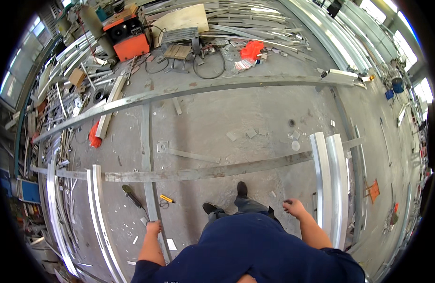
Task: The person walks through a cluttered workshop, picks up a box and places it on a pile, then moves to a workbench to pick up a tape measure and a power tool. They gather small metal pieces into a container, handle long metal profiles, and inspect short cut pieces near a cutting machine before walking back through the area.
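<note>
Steel frame (217, 86) stretches ahead of a worker, whose left hand (153, 227) is loosely curled near the frame's left crossbar (152, 203) and right hand (293, 206) half-curled inside the frame's right side; whether either grips anything cannot be told. A forward stride could catch a leg on the frame's near rail (208, 174); a bumped elbow could shift the silver profiles (323, 184) crossing its right end. Counted: two shoes (242, 189), one yellow tool (167, 198), two such profiles, one orange machine (132, 46) beyond the frame.
</note>
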### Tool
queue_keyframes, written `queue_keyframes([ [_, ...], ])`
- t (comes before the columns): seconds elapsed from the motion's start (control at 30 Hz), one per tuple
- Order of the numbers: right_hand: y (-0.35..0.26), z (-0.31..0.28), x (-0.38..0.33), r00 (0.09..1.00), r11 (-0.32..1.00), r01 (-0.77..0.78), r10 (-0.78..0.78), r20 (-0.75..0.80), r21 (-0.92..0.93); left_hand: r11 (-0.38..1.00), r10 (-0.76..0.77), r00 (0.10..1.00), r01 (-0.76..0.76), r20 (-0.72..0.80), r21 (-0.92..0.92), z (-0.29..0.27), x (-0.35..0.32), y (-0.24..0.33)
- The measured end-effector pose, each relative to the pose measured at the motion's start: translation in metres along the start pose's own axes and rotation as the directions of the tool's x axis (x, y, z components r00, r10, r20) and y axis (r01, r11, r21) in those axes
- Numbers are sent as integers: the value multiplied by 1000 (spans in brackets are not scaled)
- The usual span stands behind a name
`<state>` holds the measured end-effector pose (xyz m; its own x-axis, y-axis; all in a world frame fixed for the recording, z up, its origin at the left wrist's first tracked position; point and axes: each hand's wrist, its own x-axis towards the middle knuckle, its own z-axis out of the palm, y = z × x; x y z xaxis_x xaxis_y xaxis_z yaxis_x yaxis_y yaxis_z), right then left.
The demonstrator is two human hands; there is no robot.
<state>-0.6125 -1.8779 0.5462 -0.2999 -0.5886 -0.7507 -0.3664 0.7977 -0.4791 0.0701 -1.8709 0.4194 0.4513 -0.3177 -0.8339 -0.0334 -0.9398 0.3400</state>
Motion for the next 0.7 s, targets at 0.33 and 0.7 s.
queue_keyframes([
  [0.33,82,4,2,908,829,-413,346,236,377,847,380,871,-463,312,261,177,-58,198],
  [0.7,54,-85,66,960,973,-213,191,205,90,700,209,908,-398,363,593,256,-62,266],
])
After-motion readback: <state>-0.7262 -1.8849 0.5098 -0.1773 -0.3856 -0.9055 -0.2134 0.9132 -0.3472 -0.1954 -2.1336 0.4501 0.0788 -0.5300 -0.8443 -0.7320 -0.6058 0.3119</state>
